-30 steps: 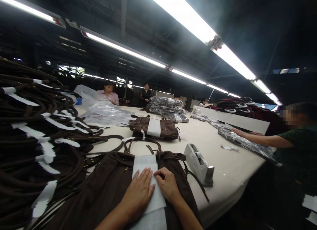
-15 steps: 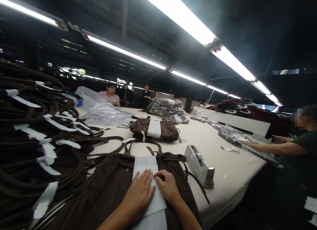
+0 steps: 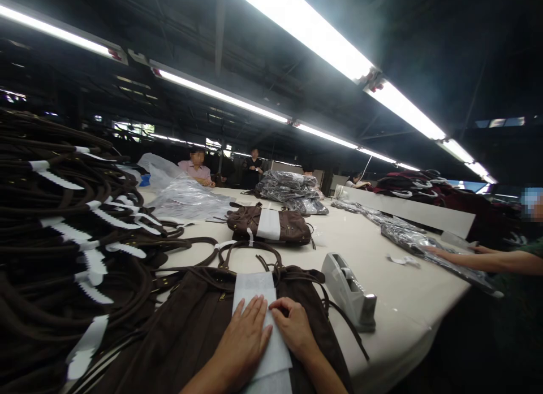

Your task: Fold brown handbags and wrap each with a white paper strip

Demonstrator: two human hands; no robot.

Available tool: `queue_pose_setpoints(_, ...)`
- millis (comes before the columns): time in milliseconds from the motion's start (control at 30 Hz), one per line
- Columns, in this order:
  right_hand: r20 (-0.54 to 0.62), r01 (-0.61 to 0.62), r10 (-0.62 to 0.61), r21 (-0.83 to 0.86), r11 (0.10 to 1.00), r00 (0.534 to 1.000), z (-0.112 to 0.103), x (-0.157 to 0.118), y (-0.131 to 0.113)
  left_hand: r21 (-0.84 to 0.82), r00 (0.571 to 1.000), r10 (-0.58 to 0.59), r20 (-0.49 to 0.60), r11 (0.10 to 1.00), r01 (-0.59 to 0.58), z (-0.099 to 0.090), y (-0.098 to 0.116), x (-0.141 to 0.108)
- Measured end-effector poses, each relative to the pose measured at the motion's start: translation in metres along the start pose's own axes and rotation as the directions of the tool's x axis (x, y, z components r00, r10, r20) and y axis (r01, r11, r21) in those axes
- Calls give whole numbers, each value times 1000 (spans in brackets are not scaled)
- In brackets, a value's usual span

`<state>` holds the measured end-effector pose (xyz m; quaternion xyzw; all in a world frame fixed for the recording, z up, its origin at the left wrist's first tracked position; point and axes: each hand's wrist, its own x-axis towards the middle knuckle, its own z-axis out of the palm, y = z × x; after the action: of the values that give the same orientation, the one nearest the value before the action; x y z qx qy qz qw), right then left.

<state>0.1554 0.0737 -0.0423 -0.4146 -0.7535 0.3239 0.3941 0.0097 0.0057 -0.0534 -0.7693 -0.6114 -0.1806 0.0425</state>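
The left hand [image 3: 246,337] is pressing open-palmed on the white rectangular paper band [image 3: 255,284] already lying across the dark-brown fabric bag [image 3: 186,320] on the cream-topped table [image 3: 352,230], while the right hand [image 3: 294,329] is curling at its edge, pinch and remaining fastening being indeterminable.

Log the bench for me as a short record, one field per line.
Left hand: left hand flat on white strip
Right hand: right hand at the strip's right edge, fingers curled; grip unclear
Under hands: dark brown bag
Right of bag: tape dispenser
Beyond bag: second brown bag with white band
Far left: piled brown handles, white-wrapped in places
Right side: co-worker's arm over plastic-wrapped items
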Motion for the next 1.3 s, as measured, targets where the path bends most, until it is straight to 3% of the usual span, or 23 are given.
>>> queue_pose_setpoints(200, 45, 2, -2, 4, 1000, 999, 0, -1, 3, -35, 999, -29, 35, 999, 30, -13, 6, -5)
queue_pose_setpoints(400, 94, 4, -7, 32, 999, 996, 1, 5, 18, -132, 985, -83, 152, 986, 103, -24, 12, -5)
queue_pose_setpoints(567, 104, 9, -13, 45, 999, 995, 0, 3, 17, -137, 990, -84, 109, 986, 99, -19, 10, -5)
queue_pose_setpoints(767, 107, -7, 3, 36, 999, 994, 1, 4, 17, -178, 982, -101, 160, 975, 129, -19, 10, -5)
queue_pose_setpoints(933, 114, -13, 10, 27, 1000, 993, -1, 3, 13, -191, 987, -93, 134, 975, 118, -24, 12, -6)
queue_pose_setpoints(1133, 37, -91, 92, -20, 996, 995, -3, 3, 12, -214, 978, -122, 171, 964, 157, -28, 14, -7)
queue_pose_setpoints(1300, 30, -87, 87, 2, 996, 996, -3, 3, 13, -206, 983, -121, 140, 967, 148, -23, 13, -7)
